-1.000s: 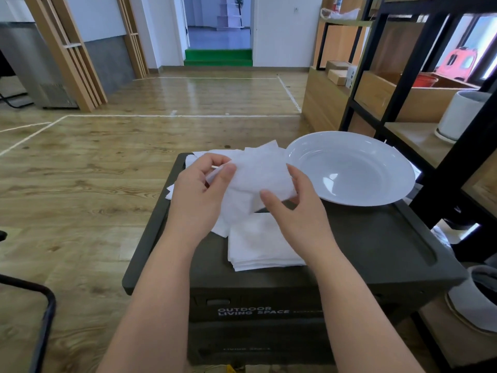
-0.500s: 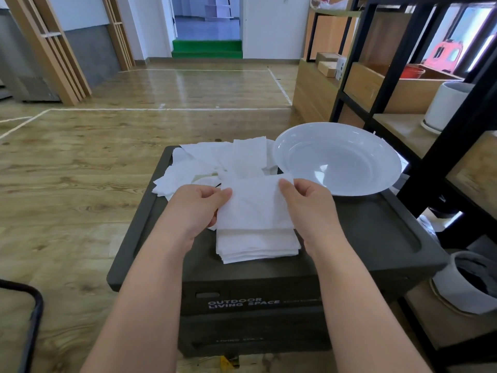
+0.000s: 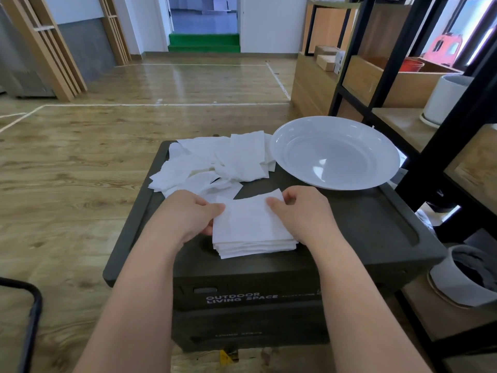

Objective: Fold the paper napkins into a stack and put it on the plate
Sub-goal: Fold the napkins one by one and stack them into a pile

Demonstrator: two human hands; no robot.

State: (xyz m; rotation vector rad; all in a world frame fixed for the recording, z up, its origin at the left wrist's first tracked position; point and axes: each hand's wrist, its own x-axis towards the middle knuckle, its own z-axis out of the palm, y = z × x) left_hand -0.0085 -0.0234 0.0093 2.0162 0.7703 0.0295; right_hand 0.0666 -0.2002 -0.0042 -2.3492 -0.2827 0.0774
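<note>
A stack of folded white paper napkins (image 3: 252, 230) lies near the front of the dark storage box lid (image 3: 363, 224). My left hand (image 3: 188, 214) holds the stack's left edge, thumb on the top napkin and fingers beneath. My right hand (image 3: 301, 211) pinches the top napkin at its far right corner. Behind the stack, a loose pile of unfolded white napkins (image 3: 220, 162) covers the lid's far left. The white plate (image 3: 334, 152), with nothing in it, sits at the far right of the lid.
A black metal shelf frame (image 3: 443, 125) with wooden shelves stands close on the right, holding a white pot (image 3: 446, 98). A grey pot (image 3: 473, 275) sits low at the right. A black chair frame (image 3: 29, 319) is at the lower left. Wooden floor lies beyond.
Both hands brought the napkin down from mid-air, folded it and laid it on top of the stack. They now grip it at its edges.
</note>
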